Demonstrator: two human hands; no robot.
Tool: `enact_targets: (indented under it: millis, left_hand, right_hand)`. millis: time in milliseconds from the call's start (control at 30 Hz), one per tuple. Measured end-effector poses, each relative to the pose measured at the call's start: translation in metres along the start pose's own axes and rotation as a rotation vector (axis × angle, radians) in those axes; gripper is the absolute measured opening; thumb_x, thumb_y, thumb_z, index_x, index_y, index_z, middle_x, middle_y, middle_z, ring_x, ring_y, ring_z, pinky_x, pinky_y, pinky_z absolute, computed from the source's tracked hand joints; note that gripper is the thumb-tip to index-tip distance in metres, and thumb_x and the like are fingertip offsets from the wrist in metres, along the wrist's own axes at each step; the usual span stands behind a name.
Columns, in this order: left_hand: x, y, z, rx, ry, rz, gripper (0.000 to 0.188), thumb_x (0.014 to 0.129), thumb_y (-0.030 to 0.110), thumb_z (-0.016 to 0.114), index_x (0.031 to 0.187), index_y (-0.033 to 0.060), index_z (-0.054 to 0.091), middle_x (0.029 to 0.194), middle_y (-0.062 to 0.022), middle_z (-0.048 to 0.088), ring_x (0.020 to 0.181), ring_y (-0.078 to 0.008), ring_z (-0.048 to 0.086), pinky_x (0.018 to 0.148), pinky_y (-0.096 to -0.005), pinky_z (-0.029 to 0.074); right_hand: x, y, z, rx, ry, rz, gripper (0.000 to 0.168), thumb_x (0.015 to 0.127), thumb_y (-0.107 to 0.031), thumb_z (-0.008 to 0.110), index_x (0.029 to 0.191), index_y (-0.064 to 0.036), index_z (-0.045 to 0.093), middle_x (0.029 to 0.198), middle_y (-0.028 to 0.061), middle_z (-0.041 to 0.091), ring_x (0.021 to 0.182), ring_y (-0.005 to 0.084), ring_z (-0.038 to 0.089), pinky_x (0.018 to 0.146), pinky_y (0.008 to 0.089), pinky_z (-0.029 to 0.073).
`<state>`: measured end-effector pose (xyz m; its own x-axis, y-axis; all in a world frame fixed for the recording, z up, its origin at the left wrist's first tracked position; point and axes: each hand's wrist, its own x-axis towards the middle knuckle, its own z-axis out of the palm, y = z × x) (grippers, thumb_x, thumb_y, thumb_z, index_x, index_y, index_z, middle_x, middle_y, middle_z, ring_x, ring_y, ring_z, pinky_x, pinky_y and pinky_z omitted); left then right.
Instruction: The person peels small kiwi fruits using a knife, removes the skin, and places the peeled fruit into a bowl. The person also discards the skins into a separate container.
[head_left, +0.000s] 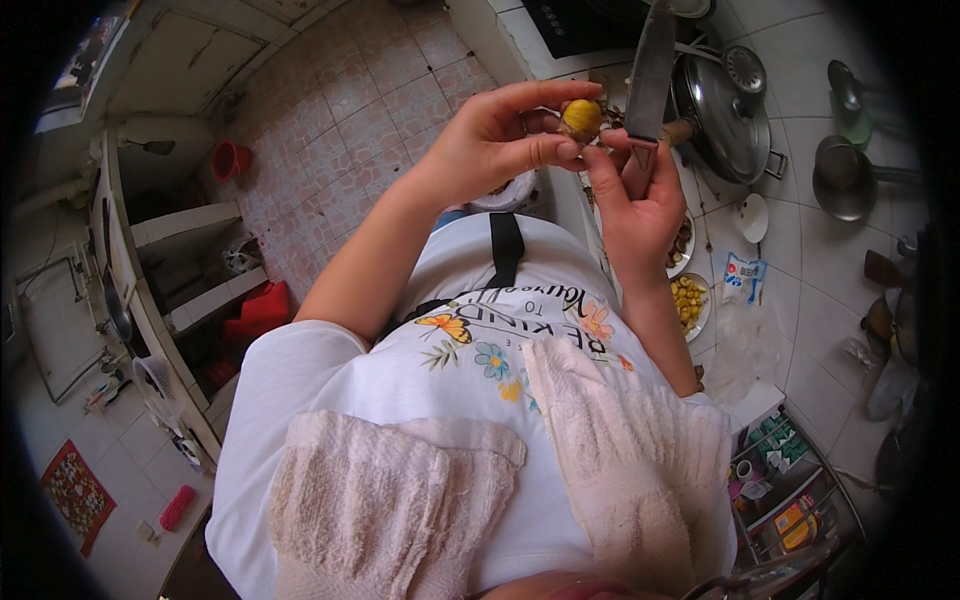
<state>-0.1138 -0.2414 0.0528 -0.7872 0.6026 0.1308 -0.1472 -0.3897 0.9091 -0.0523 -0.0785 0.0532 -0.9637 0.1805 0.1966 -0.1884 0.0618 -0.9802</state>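
Observation:
My left hand pinches a partly peeled chestnut between thumb and fingers. Its yellow flesh faces up, and brown shell or skin clings to the lower side. Close beside it, my right hand grips the handle of a kitchen knife, whose broad blade points up and away from me. The right thumb tip is near the chestnut's underside; whether it touches is hard to tell. Beyond the right wrist lie a plate of brown chestnuts, partly hidden, and a plate of peeled yellow chestnuts.
A lidded steel pot stands on the tiled counter to the right, near a black cooktop. A white bowl and a plastic packet lie there too. Below my hands sits a white basin, partly hidden.

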Motion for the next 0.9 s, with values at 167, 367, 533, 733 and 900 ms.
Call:
enact_targets:
  millis: [167,367,533,733,900]
  left_hand:
    - [0.001,-0.004,-0.003,0.064,0.012,0.054,0.047,0.082,0.0,0.064,0.125,-0.0029,0.045,0.113,-0.011,0.056,0.102,-0.0168,0.058,0.086,-0.0305,0.052]
    - [0.0,-0.004,-0.014,0.068,-0.026,0.037,0.046,0.078,-0.004,0.066,0.12,-0.0012,0.048,0.11,-0.0086,0.056,0.104,-0.0177,0.056,0.089,-0.0312,0.051]
    - [0.001,-0.002,-0.019,0.162,-0.071,0.048,0.043,0.077,-0.004,0.067,0.117,0.0,0.05,0.108,-0.0082,0.056,0.104,-0.0164,0.056,0.089,-0.0302,0.05]
    - [0.007,-0.009,-0.025,0.057,-0.056,0.053,0.043,0.077,-0.004,0.068,0.113,0.0028,0.045,0.108,-0.0075,0.054,0.101,-0.015,0.056,0.087,-0.03,0.051]
    - [0.008,-0.011,-0.033,-0.009,-0.022,0.057,0.044,0.075,-0.003,0.071,0.113,0.0023,0.049,0.101,-0.0052,0.055,0.095,-0.0131,0.058,0.085,-0.0274,0.05]
  right_hand:
    - [0.003,0.007,0.002,0.004,-0.005,-0.039,0.015,0.083,-0.004,0.066,0.096,-0.002,0.058,0.076,-0.0049,0.057,0.065,-0.0005,0.047,0.059,0.0149,0.041]
    - [0.011,-0.005,-0.005,0.089,-0.195,0.151,0.012,0.084,-0.003,0.064,0.094,-0.001,0.056,0.081,-0.0032,0.058,0.072,0.001,0.05,0.065,0.0167,0.042]
    - [0.012,-0.003,-0.004,0.117,-0.209,0.171,0.012,0.084,-0.004,0.063,0.092,-0.001,0.055,0.08,-0.0034,0.057,0.071,0.0009,0.049,0.063,0.0165,0.042]
    - [0.008,-0.003,0.0,0.016,-0.227,0.149,0.01,0.084,-0.005,0.061,0.092,-0.002,0.055,0.075,-0.0048,0.054,0.066,-0.0003,0.047,0.057,0.0164,0.041]
    - [0.007,0.004,0.008,0.089,-0.084,0.159,0.01,0.084,-0.006,0.063,0.091,-0.002,0.057,0.073,-0.0053,0.055,0.067,-0.0001,0.047,0.06,0.016,0.041]
